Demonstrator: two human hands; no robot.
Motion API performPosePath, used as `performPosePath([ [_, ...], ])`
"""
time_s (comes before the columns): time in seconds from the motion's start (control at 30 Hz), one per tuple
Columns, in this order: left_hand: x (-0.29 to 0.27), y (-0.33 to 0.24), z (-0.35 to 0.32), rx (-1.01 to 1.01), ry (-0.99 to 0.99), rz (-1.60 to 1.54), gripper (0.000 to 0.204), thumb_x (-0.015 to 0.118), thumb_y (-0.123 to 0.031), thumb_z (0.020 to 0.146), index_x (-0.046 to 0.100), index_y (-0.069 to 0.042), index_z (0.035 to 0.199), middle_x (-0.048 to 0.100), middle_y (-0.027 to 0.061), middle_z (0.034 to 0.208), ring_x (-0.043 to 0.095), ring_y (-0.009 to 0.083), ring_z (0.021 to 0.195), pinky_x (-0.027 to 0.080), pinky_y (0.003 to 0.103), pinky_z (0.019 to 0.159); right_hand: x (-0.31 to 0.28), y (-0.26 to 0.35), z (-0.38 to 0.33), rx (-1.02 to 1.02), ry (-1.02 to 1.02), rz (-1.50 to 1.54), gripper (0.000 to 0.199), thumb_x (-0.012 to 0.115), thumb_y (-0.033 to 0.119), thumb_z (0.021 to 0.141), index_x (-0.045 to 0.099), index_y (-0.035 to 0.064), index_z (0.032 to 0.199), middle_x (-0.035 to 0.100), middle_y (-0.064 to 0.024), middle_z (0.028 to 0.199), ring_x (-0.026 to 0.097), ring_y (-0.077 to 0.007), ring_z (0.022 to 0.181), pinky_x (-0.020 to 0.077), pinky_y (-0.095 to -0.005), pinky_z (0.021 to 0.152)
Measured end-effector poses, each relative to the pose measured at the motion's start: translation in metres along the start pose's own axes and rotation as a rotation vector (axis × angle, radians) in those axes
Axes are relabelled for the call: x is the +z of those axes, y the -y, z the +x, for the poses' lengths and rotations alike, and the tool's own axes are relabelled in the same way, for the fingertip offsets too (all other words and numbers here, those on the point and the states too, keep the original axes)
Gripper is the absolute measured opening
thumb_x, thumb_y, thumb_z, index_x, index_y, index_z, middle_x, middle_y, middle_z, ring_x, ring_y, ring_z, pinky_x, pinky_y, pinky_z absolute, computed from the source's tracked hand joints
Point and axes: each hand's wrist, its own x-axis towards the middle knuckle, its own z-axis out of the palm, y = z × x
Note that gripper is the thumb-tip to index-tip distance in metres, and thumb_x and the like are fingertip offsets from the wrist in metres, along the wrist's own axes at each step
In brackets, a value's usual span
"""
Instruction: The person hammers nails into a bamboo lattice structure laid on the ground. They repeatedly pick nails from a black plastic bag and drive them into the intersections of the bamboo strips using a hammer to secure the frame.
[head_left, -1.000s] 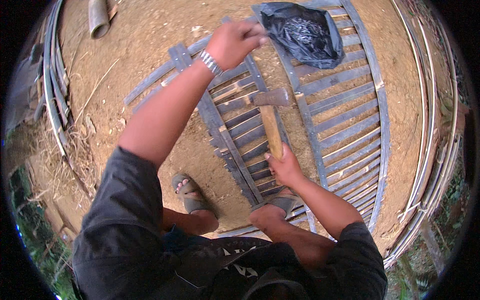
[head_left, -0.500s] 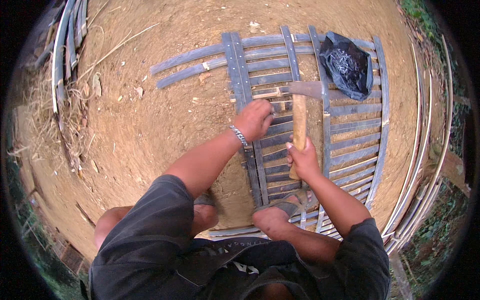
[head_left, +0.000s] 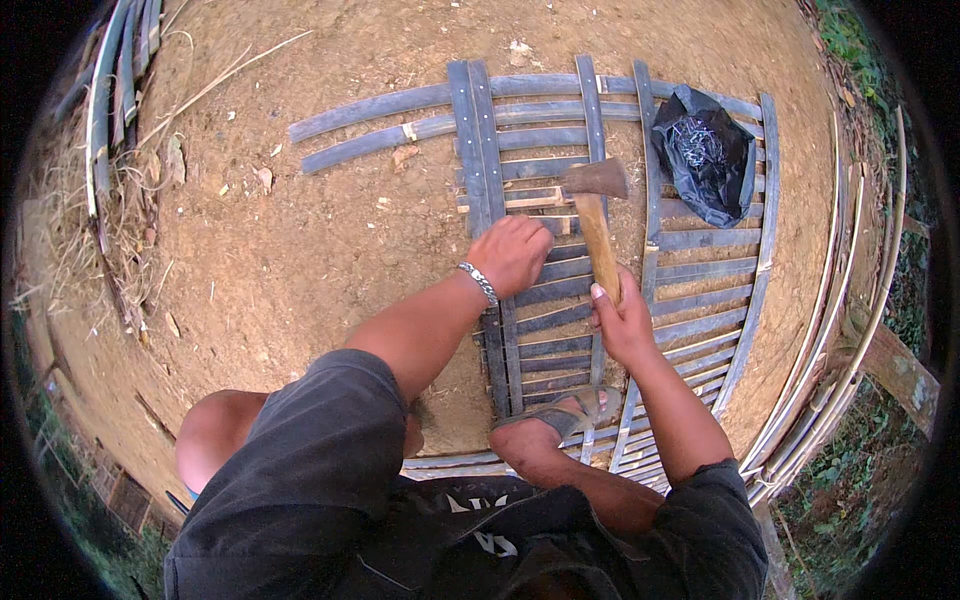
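Note:
My right hand (head_left: pixel 624 318) is closed round the pale wooden handle of a hatchet (head_left: pixel 600 238). The rusty-brown hatchet head is raised over a lattice panel (head_left: pixel 703 241) of grey split-bamboo slats lying on the ground. My left hand (head_left: pixel 512 254), with a chain bracelet at its wrist, rests at the two side-by-side upright slats on the panel's left. Its fingers are curled and pinched together, and whatever is in them is hidden. Just beyond these fingers lie pale split edges of crosswise slats. On the panel's upper right sits a black plastic bag (head_left: pixel 735 178) holding many loose nails (head_left: pixel 697 140).
Two long slats (head_left: pixel 372 115) stick out leftward from the panel. Bamboo strips (head_left: pixel 105 120) and dry fibres lie at far left. Long poles (head_left: pixel 835 380) run along the right, beside a wooden plank (head_left: pixel 900 375) and greenery. My sandalled foot (head_left: pixel 560 415) is on the panel's near part.
The hatchet head has swung leftward and its handle now leans left at the top. My left hand has lowered slightly, its fingers more tucked under. The whole view has shifted a little.

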Motion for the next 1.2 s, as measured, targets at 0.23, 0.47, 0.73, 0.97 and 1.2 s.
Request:
performPosePath([
  [0.23,-0.009,0.006,-0.016,-0.119,-0.218,-0.181,0.015,0.071,-0.006,0.084,0.061,-0.005,0.097,0.067,0.0151,0.107,0.062,0.0367,0.103,0.048,0.048,0.093,0.005,0.009,0.008,0.047,-0.004,0.138,0.044,0.059,0.021,0.104,0.044,0.0058,0.143,0.062,-0.0046,0.082,0.06,-0.0111,0.066,0.0492,-0.0289,0.059],
  [0.47,-0.015,0.016,-0.043,-0.542,-0.555,0.102,0.013,0.07,-0.007,0.088,0.061,-0.004,0.096,0.062,0.0178,0.134,0.051,0.0392,0.127,0.036,0.05,0.11,0.006,0.011,0.02,0.029,-0.066,0.459,0.025,0.058,0.016,0.105,0.045,0.0068,0.124,0.056,-0.0039,0.084,0.054,-0.0103,0.063,0.0466,-0.0266,0.054],
  [0.73,-0.01,0.018,-0.051,-0.537,-0.477,0.121,0.016,0.069,-0.006,0.09,0.061,-0.003,0.103,0.059,0.0138,0.143,0.047,0.0405,0.13,0.034,0.051,0.113,0.011,0.011,0.016,0.041,-0.066,0.445,0.027,0.06,0.015,0.104,0.045,0.0076,0.126,0.056,-0.0045,0.082,0.055,-0.0116,0.061,0.0473,-0.0272,0.051],
  [0.97,-0.008,0.015,-0.052,-0.548,-0.485,0.14,0.048,0.068,-0.007,0.091,0.058,-0.003,0.138,0.063,0.0149,0.131,0.048,0.0396,0.127,0.034,0.049,0.113,0.014,0.007,0.013,0.036,-0.011,0.44,0.03,0.059,0.016,0.104,0.044,0.0063,0.128,0.056,-0.0047,0.081,0.055,-0.0117,0.061,0.0473,-0.0271,0.051],
  [1.2,-0.008,0.013,-0.051,-0.602,-0.488,0.11,0.012,0.07,-0.009,0.09,0.062,-0.006,0.098,0.059,0.0128,0.144,0.049,0.0382,0.133,0.031,0.052,0.114,0.013,0.009,0.009,0.017,-0.012,0.46,0.031,0.059,0.016,0.105,0.043,0.0054,0.128,0.056,-0.0048,0.081,0.055,-0.0116,0.061,0.0475,-0.0273,0.05],
])
